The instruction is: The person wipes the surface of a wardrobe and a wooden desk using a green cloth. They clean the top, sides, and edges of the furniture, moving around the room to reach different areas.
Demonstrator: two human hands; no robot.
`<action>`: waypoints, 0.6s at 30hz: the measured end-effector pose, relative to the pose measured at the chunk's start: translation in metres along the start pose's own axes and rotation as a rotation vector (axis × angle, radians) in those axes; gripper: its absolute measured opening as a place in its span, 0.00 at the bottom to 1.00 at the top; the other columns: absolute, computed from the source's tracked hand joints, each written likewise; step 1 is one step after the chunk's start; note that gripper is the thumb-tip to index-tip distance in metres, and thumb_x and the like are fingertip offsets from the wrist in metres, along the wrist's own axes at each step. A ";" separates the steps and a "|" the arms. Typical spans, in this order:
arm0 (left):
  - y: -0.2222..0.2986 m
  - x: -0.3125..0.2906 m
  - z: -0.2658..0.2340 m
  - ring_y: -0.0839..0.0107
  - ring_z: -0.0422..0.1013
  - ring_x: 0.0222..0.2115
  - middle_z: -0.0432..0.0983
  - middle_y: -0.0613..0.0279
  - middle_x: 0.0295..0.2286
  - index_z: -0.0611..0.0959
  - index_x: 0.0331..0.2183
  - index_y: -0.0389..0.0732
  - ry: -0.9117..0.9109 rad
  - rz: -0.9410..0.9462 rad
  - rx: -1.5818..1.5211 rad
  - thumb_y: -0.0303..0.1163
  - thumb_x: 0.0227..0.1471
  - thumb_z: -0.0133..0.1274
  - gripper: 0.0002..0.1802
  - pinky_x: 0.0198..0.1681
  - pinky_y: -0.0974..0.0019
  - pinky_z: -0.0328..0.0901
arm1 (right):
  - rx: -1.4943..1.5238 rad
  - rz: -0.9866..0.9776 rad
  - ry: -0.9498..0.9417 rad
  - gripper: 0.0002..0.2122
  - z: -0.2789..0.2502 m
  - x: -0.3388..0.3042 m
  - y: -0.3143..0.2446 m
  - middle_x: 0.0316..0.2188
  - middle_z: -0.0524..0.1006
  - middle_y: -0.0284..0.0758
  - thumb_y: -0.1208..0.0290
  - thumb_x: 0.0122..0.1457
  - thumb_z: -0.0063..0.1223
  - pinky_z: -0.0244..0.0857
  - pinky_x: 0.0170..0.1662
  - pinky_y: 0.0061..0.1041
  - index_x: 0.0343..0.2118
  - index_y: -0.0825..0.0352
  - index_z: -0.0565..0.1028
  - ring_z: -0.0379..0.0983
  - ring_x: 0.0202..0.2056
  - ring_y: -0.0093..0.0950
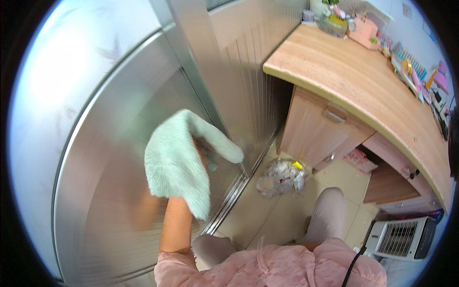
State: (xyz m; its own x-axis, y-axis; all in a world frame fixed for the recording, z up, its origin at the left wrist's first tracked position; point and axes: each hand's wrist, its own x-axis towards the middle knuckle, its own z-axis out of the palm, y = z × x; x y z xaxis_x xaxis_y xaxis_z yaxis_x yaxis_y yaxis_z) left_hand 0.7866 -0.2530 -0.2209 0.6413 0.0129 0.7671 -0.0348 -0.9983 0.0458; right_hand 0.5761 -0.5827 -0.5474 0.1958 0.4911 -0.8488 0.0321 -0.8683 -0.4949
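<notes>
1 pale green cloth [169,150], off view centre toward 9 o'clock, draped over left hand [200,152]; mostly covered, can't tell if apart or clamped. Right hand out of sight, can't tell. Metal panel [107,186] behind cloth, contact unclear. From cloth: plastic bag [278,180] on floor [256,215] at 3 o'clock, cluttered counter [344,62] at 2, white vented appliance [399,237] at 4.
</notes>
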 end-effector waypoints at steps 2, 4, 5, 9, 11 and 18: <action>0.004 -0.002 0.008 0.46 0.62 0.52 0.65 0.43 0.51 0.68 0.54 0.37 0.009 -0.059 0.050 0.30 0.51 0.54 0.29 0.56 0.51 0.56 | -0.038 -0.030 0.022 0.16 -0.010 0.006 0.004 0.39 0.78 0.39 0.57 0.52 0.53 0.65 0.45 0.38 0.40 0.60 0.79 0.74 0.39 0.38; 0.002 -0.018 0.026 0.45 0.61 0.53 0.65 0.42 0.51 0.68 0.54 0.37 -0.055 -0.154 0.026 0.31 0.51 0.54 0.29 0.57 0.50 0.56 | -0.052 -0.034 0.042 0.16 -0.014 0.004 0.007 0.39 0.78 0.39 0.56 0.52 0.53 0.65 0.45 0.38 0.40 0.60 0.79 0.74 0.39 0.38; -0.011 -0.050 0.053 0.46 0.61 0.53 0.65 0.43 0.51 0.69 0.53 0.39 -0.191 -0.316 -0.162 0.32 0.51 0.54 0.28 0.56 0.50 0.56 | -0.076 -0.050 0.044 0.16 -0.016 0.005 0.009 0.39 0.78 0.39 0.56 0.53 0.53 0.65 0.45 0.38 0.40 0.60 0.79 0.74 0.39 0.38; -0.033 -0.134 0.061 0.48 0.62 0.52 0.66 0.46 0.51 0.70 0.53 0.42 -0.436 0.192 0.089 0.36 0.51 0.51 0.27 0.57 0.53 0.56 | -0.097 -0.104 0.058 0.16 -0.023 0.002 0.021 0.39 0.78 0.39 0.56 0.53 0.52 0.65 0.45 0.38 0.40 0.60 0.79 0.74 0.39 0.38; -0.040 -0.153 0.063 0.48 0.62 0.52 0.66 0.48 0.51 0.70 0.53 0.42 -0.504 0.203 0.091 0.36 0.50 0.51 0.27 0.57 0.53 0.57 | -0.094 -0.123 0.074 0.16 -0.024 0.001 0.028 0.39 0.78 0.39 0.56 0.53 0.52 0.65 0.45 0.38 0.40 0.60 0.79 0.74 0.39 0.38; -0.005 0.037 -0.054 0.47 0.62 0.52 0.67 0.47 0.50 0.73 0.50 0.39 -0.057 0.028 0.216 0.31 0.48 0.54 0.25 0.56 0.54 0.58 | -0.141 -0.169 0.124 0.16 -0.029 -0.011 0.039 0.39 0.78 0.39 0.56 0.54 0.51 0.65 0.45 0.38 0.40 0.60 0.79 0.74 0.39 0.37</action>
State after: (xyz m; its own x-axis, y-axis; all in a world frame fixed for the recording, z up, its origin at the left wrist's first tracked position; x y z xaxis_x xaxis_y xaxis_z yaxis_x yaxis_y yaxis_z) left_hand 0.7695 -0.2446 -0.1584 0.6848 -0.0123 0.7286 0.1080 -0.9871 -0.1182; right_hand 0.6038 -0.6234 -0.5521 0.2941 0.6256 -0.7226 0.2096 -0.7799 -0.5898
